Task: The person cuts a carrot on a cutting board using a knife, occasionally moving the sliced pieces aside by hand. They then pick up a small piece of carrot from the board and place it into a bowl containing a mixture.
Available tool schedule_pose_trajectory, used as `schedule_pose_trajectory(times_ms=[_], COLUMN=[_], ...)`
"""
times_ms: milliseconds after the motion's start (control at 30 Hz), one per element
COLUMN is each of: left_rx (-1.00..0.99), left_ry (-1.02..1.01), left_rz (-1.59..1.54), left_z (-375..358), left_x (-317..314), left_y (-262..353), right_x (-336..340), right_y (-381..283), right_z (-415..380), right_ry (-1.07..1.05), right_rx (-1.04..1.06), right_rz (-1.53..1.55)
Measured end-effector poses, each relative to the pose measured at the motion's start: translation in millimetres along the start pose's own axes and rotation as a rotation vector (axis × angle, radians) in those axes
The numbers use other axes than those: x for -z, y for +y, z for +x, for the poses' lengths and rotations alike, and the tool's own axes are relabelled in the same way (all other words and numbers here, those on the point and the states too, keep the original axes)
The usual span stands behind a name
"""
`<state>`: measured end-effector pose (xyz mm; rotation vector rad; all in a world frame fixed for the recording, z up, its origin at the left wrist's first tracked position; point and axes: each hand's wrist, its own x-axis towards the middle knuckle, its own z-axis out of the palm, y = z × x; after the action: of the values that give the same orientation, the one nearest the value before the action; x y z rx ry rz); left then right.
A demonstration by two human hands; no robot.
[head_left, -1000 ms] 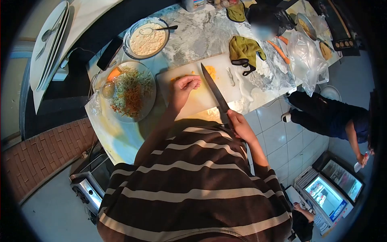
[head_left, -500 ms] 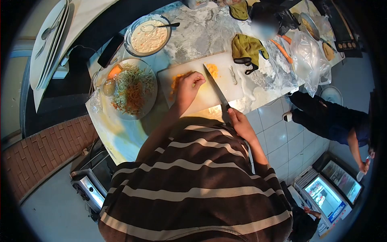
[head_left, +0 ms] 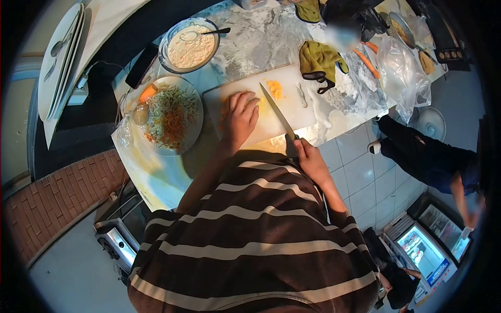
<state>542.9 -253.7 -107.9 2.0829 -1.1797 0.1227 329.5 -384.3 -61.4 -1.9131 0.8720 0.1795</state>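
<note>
The right hand point(head_left: 311, 160) is clenched in a grip around the dark handle of a long steel-bladed kitchen knife point(head_left: 277, 113), whose blade runs up and away from the grip across a white rectangular plastic cutting board point(head_left: 292, 112), tip near a small pile of chopped orange food point(head_left: 274, 88). Left of the blade, the left hand point(head_left: 240, 116) lies flat and released on the board, palm down, fingers spread over more orange bits; it grasps nothing.

Left of that hand, a round glass plate point(head_left: 194, 130) holds a heap of shredded green, white and orange vegetables with an orange chunk at its far edge. Beyond the plate, a round glass bowl point(head_left: 168, 57) contains a pale creamy mixture, a dark-handled spoon point(head_left: 211, 32) resting in it. A black phone point(head_left: 141, 65) lies just left of the bowl.

Past the knife tip, a crumpled olive-green cloth point(head_left: 317, 56) sits on the grey marbled desk point(head_left: 261, 41), with clear plastic bags point(head_left: 399, 73) and whole carrots point(head_left: 367, 62) further right. No writing can be read on anything.

To the far right, another person in dark clothes point(head_left: 422, 156) stands on the tiled floor.
</note>
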Motion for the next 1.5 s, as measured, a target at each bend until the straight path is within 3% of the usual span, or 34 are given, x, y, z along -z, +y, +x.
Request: schedule_pose_trajectory(times_ms=[567,1500], left_rx=[-0.072,-0.056], left_ry=[-0.053,-0.066], left_rz=[0.108,0.111], left_z=[-15.2,-14.0], left_x=[-8.4,-5.6], left_y=[-2.8,-1.1], right_x=[-9.8,0.4], right_y=[-2.6,-6.7], right_z=[1.4,3.5], right_ry=[0.08,0.046], right_rx=[0.135,0.134], right_rz=[-0.314,-0.457])
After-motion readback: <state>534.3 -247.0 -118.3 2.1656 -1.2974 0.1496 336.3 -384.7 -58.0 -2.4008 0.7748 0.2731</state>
